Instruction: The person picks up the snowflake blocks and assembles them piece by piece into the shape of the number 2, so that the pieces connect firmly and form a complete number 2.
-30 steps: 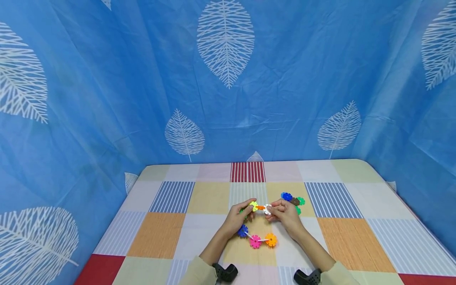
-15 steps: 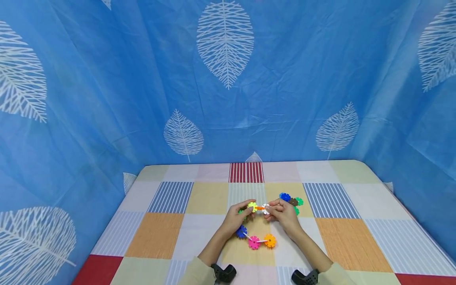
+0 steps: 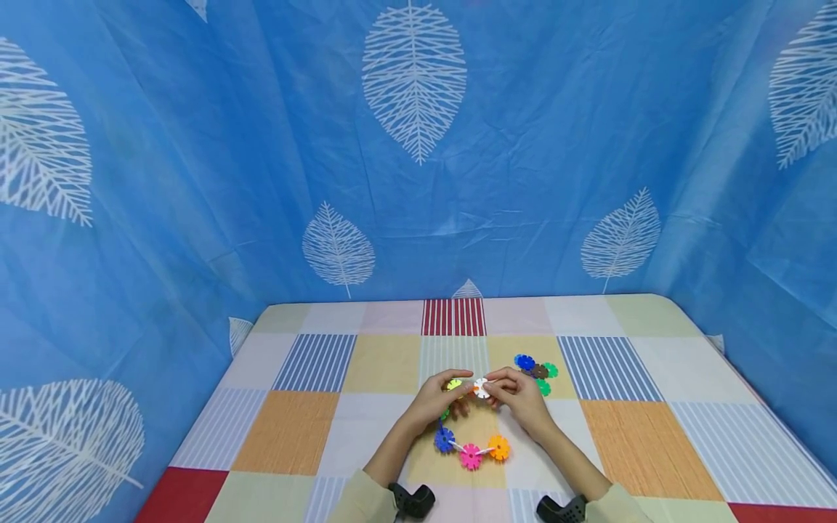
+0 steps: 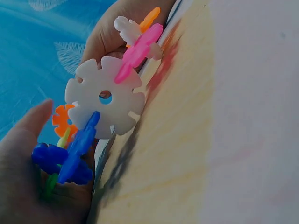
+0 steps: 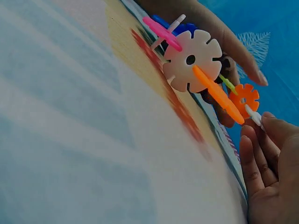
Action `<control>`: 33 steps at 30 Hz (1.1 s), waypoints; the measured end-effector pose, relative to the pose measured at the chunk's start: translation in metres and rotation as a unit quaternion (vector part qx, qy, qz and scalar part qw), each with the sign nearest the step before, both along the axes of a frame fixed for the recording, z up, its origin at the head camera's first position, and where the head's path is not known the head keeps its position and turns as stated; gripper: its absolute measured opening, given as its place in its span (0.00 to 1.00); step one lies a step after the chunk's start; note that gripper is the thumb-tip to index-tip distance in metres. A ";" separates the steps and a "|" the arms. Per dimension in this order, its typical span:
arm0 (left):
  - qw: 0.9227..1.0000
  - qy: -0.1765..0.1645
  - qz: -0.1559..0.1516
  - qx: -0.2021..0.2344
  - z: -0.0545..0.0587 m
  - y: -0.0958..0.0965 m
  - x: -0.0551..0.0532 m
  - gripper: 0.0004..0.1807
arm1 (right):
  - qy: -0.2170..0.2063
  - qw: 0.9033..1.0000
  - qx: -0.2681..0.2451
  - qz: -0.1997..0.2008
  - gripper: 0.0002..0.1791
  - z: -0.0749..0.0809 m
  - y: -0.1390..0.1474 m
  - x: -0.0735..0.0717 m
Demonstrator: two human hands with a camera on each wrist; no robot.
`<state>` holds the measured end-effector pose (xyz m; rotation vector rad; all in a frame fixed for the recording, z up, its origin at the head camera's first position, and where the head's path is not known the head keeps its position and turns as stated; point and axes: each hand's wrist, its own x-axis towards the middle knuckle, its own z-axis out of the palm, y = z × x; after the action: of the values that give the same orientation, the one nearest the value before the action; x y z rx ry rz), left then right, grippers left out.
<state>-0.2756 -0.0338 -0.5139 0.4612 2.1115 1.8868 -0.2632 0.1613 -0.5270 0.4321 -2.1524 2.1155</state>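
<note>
Head view | hands grip disc chain, partly hiding yellow disc | blue, brown, green discs nearby

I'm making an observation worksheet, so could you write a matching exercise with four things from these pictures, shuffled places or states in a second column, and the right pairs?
Column one
1. Pink notched disc
2. Right hand
3. Brown notched disc
4. Left hand

Column two
A. Lying next to two green discs
B. Pinching a white disc
C. Yellow disc between its thumb and fingers
D. Between a blue disc and an orange disc

Pairs: 1-D, 2-B, 3-A, 4-C
</note>
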 end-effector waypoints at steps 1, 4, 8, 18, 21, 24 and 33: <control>1.000 0.001 0.000 -0.005 0.000 0.000 0.000 0.19 | 0.006 1.000 0.008 -0.001 0.12 0.001 0.000 0.000; 1.000 0.007 -0.001 -0.004 0.007 -0.002 0.004 0.17 | 0.029 0.999 0.040 -0.019 0.10 0.005 0.000 0.000; 1.000 0.012 0.000 0.019 0.021 -0.005 0.010 0.18 | 0.107 0.983 0.121 -0.087 0.07 0.012 0.004 -0.007; 0.999 0.024 -0.022 0.042 0.027 -0.007 0.013 0.20 | 0.210 0.857 0.371 -0.290 0.15 0.007 0.036 -0.027; 0.999 0.028 -0.025 0.040 0.027 -0.007 0.012 0.20 | 0.178 0.843 0.419 -0.287 0.17 0.005 0.040 -0.025; 0.998 0.028 -0.026 0.039 0.022 -0.006 0.010 0.19 | 0.153 0.842 0.433 -0.283 0.17 0.005 0.041 -0.022; 0.999 0.020 -0.010 0.033 -0.001 -0.004 0.001 0.16 | 0.189 0.876 0.339 -0.287 0.11 0.002 0.038 -0.023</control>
<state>-0.2748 -0.0374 -0.5147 0.5365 2.0680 1.9567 -0.2861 0.1995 -0.5255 0.1790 -2.3185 0.8606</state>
